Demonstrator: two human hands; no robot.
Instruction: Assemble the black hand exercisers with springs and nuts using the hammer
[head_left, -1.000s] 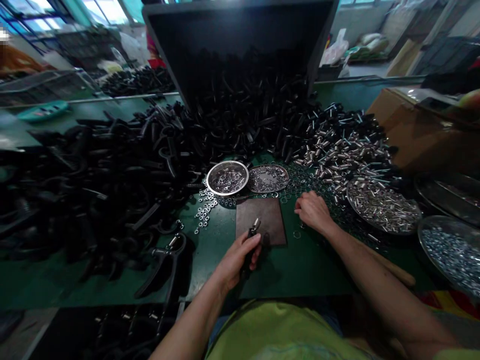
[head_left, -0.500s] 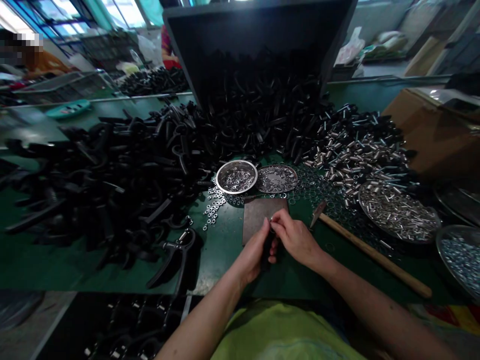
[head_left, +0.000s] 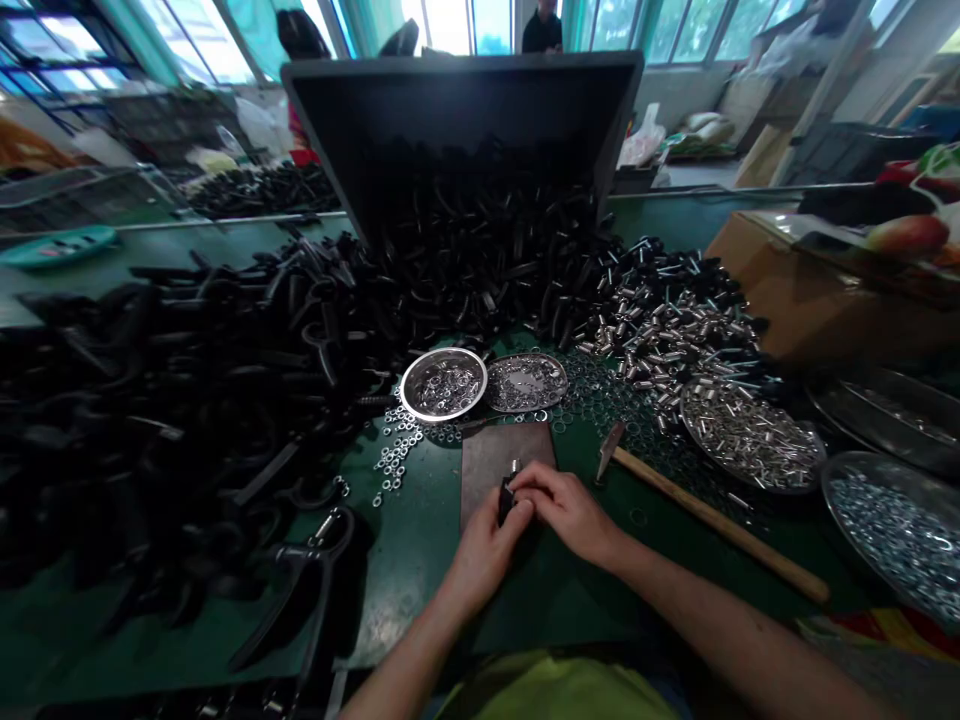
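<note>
My left hand (head_left: 476, 565) is closed around a small black part (head_left: 505, 496), whose shiny metal end sticks up at the top. The fingers of my right hand (head_left: 570, 512) are pinched together against the same part from the right, and they hide much of it. Both hands are over the near side of a flat, dull metal plate (head_left: 484, 462) on the green table (head_left: 420, 560). To the right of the plate lies a hammer (head_left: 712, 510) with a wooden handle. A black handle-like piece with a spring (head_left: 319, 575) rests left of my hands.
A steel bowl (head_left: 406, 398) and an oval tray (head_left: 564, 388) hold small rings and nuts. Black parts (head_left: 225, 350) are heaped left and behind, spilling from a large bin (head_left: 465, 72). Metal-ended pieces (head_left: 667, 320), dishes of fasteners (head_left: 750, 440) and a cardboard box (head_left: 780, 290) lie right.
My view has swung to the right and up. My right hand's fingers have shifted on the black part, and its metal end now shows above them.
</note>
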